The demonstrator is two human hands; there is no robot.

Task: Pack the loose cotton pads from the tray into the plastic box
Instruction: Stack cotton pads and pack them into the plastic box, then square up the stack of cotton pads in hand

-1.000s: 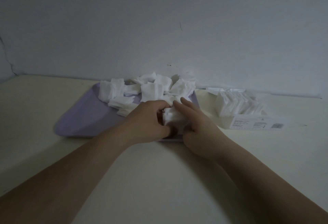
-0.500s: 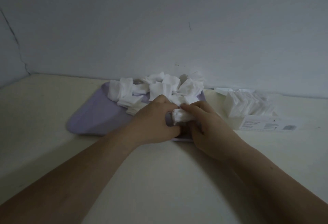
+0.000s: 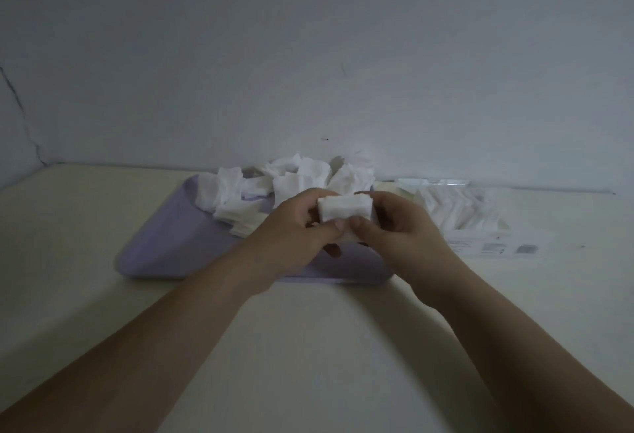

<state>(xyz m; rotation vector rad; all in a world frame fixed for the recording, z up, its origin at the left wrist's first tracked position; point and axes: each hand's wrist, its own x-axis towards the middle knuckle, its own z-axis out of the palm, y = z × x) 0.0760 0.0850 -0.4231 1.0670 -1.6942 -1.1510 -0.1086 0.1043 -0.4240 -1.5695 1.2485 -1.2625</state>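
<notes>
Two-handed grip (image 3: pixel 346 226) around pad stack (image 3: pixel 344 212), above tray (image 3: pixel 178 244).

Two bare forearms are seen rising from the lower corners of the frame; the left hand (image 3: pixel 295 226) and right hand (image 3: pixel 404 230) are uncovered, with short nails.

Dim, bare indoor corner, likely a home: plain cream counter (image 3: pixel 103 244) against a painted wall (image 3: pixel 308 55) with a hairline crack (image 3: pixel 20 113); lilac tray (image 3: pixel 164 247) of cotton pads (image 3: pixel 295 178).
</notes>
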